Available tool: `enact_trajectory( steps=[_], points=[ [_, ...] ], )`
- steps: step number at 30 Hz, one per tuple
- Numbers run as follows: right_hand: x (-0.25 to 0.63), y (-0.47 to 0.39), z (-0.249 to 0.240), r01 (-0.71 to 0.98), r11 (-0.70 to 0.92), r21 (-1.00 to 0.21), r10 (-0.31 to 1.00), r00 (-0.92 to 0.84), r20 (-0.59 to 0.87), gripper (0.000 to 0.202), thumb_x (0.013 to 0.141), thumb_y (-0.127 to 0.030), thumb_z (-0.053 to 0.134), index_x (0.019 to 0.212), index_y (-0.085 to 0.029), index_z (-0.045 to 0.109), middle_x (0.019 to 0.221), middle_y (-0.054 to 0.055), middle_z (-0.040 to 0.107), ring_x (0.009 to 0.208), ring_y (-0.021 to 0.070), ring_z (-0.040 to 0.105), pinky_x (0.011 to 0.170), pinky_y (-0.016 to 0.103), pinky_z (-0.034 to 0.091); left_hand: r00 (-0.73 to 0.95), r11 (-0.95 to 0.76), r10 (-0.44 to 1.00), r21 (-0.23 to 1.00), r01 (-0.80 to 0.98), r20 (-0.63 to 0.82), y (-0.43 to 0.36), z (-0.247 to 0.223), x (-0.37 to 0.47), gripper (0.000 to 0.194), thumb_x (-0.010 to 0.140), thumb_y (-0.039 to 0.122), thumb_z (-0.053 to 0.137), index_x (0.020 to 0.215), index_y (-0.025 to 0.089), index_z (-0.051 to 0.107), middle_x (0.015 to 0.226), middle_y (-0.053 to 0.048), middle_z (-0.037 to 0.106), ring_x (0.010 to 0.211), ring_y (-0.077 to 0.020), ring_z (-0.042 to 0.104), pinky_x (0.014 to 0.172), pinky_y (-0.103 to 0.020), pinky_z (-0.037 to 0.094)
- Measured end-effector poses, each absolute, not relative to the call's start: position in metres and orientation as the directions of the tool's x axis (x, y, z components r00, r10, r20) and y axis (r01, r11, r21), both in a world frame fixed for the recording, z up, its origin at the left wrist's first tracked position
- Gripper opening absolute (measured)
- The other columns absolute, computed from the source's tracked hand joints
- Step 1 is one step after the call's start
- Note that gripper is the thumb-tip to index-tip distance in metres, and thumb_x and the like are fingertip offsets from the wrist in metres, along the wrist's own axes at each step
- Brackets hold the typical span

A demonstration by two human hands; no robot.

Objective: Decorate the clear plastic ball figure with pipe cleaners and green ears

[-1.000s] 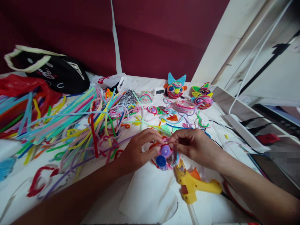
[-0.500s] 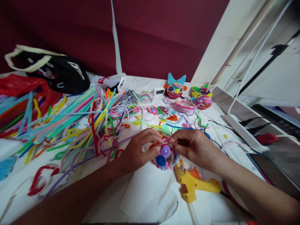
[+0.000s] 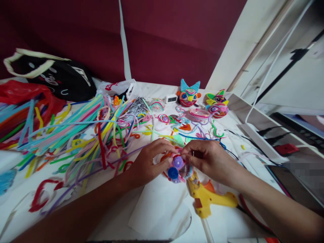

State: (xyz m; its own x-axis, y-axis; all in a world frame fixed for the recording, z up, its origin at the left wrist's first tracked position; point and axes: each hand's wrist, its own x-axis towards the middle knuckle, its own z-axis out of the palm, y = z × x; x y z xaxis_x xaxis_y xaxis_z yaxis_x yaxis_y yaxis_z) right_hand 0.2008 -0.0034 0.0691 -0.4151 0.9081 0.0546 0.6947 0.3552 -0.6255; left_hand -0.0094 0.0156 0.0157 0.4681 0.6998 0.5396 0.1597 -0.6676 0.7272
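Between my hands is a small pipe-cleaner ornament [image 3: 174, 173] with a purple disc, a blue disc and pink and orange loops. My left hand [image 3: 154, 162] is closed on its left side, thumb and fingers pressed against the pink and orange part. From the right, my right hand [image 3: 206, 157] pinches at its upper edge; the fingertips partly hide what they hold there. Close below my right hand lies a yellow glue gun [image 3: 207, 199], its nozzle end beside the ornament and a clear glue stick sticking out. A white sheet [image 3: 159, 212] lies under the ornament.
Many loose pipe cleaners [image 3: 76, 131] cover the left side. At the back stand a finished face ornament with blue ears [image 3: 189, 94], another with yellow ears [image 3: 217, 104], and a small white clock [image 3: 171, 98]. A power strip [image 3: 264, 143] and a phone [image 3: 291, 185] are at right.
The whole view has shifted very slightly. Both hands keep nearly the same hold on the ornament, with little visible motion.
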Motion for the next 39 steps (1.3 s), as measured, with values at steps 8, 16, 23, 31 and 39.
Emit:
enact_trajectory(
  steps=[8,16,23,31,39],
  points=[
    [0.204,-0.004,0.071,0.702,0.324,-0.634,0.911,-0.413,0.008,0.022,0.09,-0.03,0.051,0.083,-0.019,0.069,0.071,0.0,0.067,0.063,0.0135,0.057,0.058,0.025,0.04,0.469,-0.682,0.692,0.709,0.177,0.549,0.015,0.015,-0.009,0.019,0.083,0.007,0.061,0.098,0.015,0.07,0.102,-0.007,0.067,0.101,-0.0148,0.065,0.092,-0.025,0.051],
    [0.226,-0.014,0.077,0.676,0.298,-0.674,0.944,-0.315,0.102,0.025,0.092,-0.037,0.053,0.084,-0.019,0.069,0.07,0.0,0.064,0.059,0.0109,0.051,0.053,0.022,0.039,0.482,-0.678,0.696,0.708,0.197,0.532,0.015,0.016,-0.01,0.022,0.083,0.006,0.06,0.1,0.015,0.071,0.102,-0.007,0.068,0.102,-0.0159,0.064,0.094,-0.027,0.05],
    [0.283,-0.053,0.066,0.752,0.054,-0.657,0.997,-0.009,0.072,0.039,0.085,-0.058,0.058,0.088,-0.022,0.072,0.086,0.005,0.075,0.069,0.0173,0.065,0.057,0.024,0.05,0.48,-0.691,0.687,0.694,0.2,0.545,0.017,0.012,-0.01,0.021,0.084,0.007,0.059,0.099,0.017,0.07,0.102,-0.007,0.068,0.103,-0.0165,0.064,0.094,-0.028,0.051],
    [0.349,-0.1,0.035,0.881,-0.061,-0.469,0.989,0.118,0.092,0.037,0.082,-0.057,0.059,0.091,-0.024,0.074,0.084,0.006,0.075,0.068,0.0212,0.068,0.058,0.03,0.054,0.473,-0.7,0.681,0.685,0.2,0.558,0.019,0.012,-0.01,0.019,0.086,0.012,0.058,0.1,0.021,0.068,0.104,-0.006,0.069,0.103,-0.0175,0.065,0.094,-0.03,0.052],
    [0.348,-0.13,0.022,0.903,-0.045,-0.428,0.979,0.126,0.163,0.036,0.09,-0.052,0.051,0.095,-0.024,0.074,0.093,0.009,0.073,0.074,0.0218,0.069,0.058,0.029,0.053,0.477,-0.684,0.702,0.687,0.244,0.529,0.02,0.014,-0.012,0.017,0.088,0.019,0.058,0.1,0.022,0.069,0.105,-0.006,0.07,0.105,-0.0199,0.064,0.096,-0.033,0.052]
  ],
)
